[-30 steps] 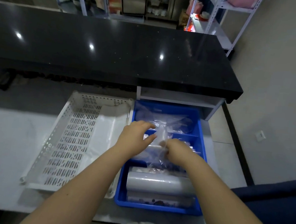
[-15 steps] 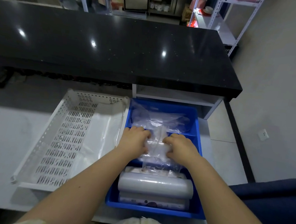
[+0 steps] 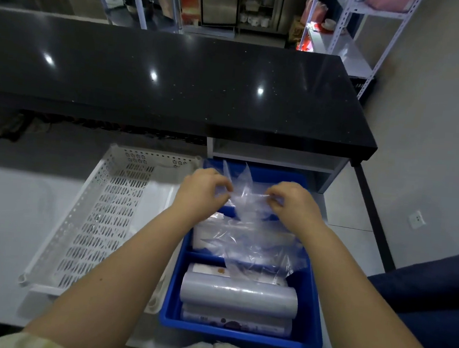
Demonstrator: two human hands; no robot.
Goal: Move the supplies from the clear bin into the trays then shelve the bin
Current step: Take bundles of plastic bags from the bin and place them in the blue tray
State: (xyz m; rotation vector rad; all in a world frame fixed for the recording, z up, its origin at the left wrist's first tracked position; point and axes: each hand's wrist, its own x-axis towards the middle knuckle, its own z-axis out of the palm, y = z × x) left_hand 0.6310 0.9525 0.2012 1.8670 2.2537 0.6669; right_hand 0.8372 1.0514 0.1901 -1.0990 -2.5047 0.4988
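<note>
A: What are the fingers doing?

B: On the left hand [image 3: 202, 192], thumb and fingertips are pinched together on the upper edge of a clear plastic bag [image 3: 250, 204]. The right hand [image 3: 290, 203] pinches the same edge from the other side, fingers curled in and closed on the film. The bag's top stretches between the two hands and its corners stick up behind them.

A: And where does the bag hang?

B: Over the blue divided tray [image 3: 308, 307]. Its crumpled lower part trails down into the middle compartment and partly over the divider toward the near one.

A: What else is in that tray?

B: In the near compartment lies a roll of clear film [image 3: 239, 294], crosswise, with a flat printed packet [image 3: 236, 320] just nearer and another pale packet [image 3: 208, 270] just beyond it, partly under the bag. In the middle compartment, on the left, a white packet [image 3: 205, 233] shows under the plastic. I cannot tell what lies in the far compartment.

A: And around it?

B: A white perforated tray [image 3: 100, 217] sits just left of the blue one, their sides touching or nearly so, both on a pale counter [image 3: 2, 222]. Beyond them runs a raised black countertop [image 3: 162, 77], with a white open shelf unit [image 3: 274, 157] under its right end.
</note>
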